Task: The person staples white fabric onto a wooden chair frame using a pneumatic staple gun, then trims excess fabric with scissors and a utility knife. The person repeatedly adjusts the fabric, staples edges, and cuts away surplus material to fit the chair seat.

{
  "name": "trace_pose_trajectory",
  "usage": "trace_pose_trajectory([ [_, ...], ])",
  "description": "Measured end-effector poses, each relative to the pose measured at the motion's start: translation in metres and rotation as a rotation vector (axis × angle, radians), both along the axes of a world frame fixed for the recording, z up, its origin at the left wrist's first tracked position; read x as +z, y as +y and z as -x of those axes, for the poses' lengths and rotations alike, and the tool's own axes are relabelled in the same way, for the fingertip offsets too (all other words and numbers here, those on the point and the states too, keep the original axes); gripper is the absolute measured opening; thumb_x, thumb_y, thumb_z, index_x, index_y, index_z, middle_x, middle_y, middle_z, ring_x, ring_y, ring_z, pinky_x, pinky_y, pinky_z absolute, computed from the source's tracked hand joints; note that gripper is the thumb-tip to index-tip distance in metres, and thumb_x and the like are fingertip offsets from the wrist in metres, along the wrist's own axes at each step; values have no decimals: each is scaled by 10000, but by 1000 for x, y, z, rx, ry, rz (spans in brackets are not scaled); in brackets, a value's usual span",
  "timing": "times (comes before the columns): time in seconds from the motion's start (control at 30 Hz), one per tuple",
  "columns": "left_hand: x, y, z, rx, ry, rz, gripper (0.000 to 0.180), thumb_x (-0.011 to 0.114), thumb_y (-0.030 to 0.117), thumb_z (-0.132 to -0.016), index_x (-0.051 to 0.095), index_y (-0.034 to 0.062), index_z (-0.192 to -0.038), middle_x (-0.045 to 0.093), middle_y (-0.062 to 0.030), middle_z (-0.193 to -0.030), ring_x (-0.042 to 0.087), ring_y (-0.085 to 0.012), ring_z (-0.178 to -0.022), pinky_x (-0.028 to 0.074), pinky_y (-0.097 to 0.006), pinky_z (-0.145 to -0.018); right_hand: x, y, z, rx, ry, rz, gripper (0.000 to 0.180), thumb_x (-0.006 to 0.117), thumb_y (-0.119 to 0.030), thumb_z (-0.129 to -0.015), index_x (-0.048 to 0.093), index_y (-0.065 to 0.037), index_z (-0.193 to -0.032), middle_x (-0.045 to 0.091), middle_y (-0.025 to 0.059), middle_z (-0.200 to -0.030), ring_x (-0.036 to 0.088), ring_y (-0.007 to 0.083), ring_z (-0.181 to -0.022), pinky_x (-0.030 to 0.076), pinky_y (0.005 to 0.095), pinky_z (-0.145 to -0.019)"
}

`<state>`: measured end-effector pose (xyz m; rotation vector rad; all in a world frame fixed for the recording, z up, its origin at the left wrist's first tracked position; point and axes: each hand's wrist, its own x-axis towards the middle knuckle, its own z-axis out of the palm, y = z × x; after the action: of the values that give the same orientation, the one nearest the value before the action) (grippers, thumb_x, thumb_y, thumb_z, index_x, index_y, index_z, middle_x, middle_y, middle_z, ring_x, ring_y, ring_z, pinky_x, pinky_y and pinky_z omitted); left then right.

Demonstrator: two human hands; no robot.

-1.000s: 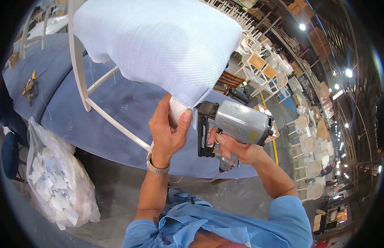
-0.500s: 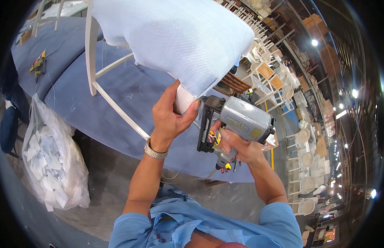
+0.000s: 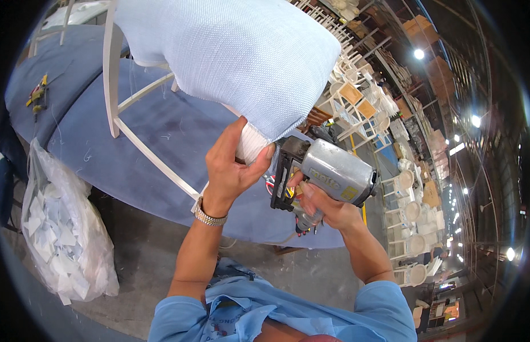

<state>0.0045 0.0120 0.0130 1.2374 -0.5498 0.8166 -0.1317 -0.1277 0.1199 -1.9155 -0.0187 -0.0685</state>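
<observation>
At the far left, off the edge of the blue-covered worktop, a clear plastic bag of pale offcuts sits on the floor, and a small yellow-and-black tool lies near the worktop's left edge. Neither is near the hands.

On the worktop a white chair frame lies tipped over, its seat wrapped in light blue woven fabric that bulges toward the camera. The seat's lower corner points down toward the person, and this is where the work sits: the fabric there is gathered over a white padded corner.

The left hand, with a metal watch at the wrist, rises from below and closes around that corner, thumb on one side and fingers curled over the other, pinching the fabric tight against the padding. It is gripping, not open.

Just to the right, the right hand is wrapped shut around the grip of a grey pneumatic staple gun. The gun's body runs roughly level, left to right, its black nose at the left end aimed at the pinched corner and standing just beside the left fingertips, near but seemingly not yet pressed to the fabric. The corner thus lies up and to the left of the gun's nose.

At the right, rows of unfinished chairs fill the workshop floor.
</observation>
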Motion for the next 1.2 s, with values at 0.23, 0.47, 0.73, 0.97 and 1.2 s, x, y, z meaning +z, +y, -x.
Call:
trace_pose_trajectory([
  [0.23, 0, 6, -6, -66, 6, 9, 538, 824, 178, -768, 594, -67, -1187, 682, -196, -967, 690, -292, -815, 545, -347, -699, 15, 7, -3, -18, 118, 93, 218, 606, -152, -967, 622, 9, -1115, 662, 86, -982, 513, 86, -578, 456, 263, -566],
  [0.47, 2, 8, 3, -212, 58, 25, 468, 665, 187, -900, 535, -88, -1256, 656, -204, -966, 638, -284, -795, 504, -354, -697, 26, 12, -4, -37, 170, 78, 170, 614, -115, -964, 613, -61, -1125, 674, 33, -937, 533, 77, -576, 437, 251, -489],
  [0.73, -10, 5, 7, -165, 113, -17, 463, 594, 252, -943, 541, -81, -1260, 654, -247, -1007, 660, -350, -809, 509, -369, -711, 16, 9, -3, -91, 202, 226, 338, 651, -372, -954, 592, -40, -934, 533, 3, -637, 505, 76, -539, 422, 247, -526],
  [0.97, 5, 5, 10, -205, 168, -49, 421, 438, 321, -1050, 587, -45, -1196, 638, -116, -909, 577, -159, -796, 456, -289, -700, -19, -13, -3, 75, -79, -58, 212, 697, -189, -933, 688, -39, -1082, 681, 10, -877, 565, 60, -651, 458, 232, -554],
  [1.2, 10, -2, 13, -98, 157, -69, 623, 313, 496, -1077, 575, -66, -1128, 590, -40, -925, 513, -98, -837, 423, -264, -764, -108, -76, 25, 150, -165, 83, 615, 798, -132, -812, 542, -57, -1366, 658, 125, -1253, 640, 224, -1133, 485, 345, -988],
])
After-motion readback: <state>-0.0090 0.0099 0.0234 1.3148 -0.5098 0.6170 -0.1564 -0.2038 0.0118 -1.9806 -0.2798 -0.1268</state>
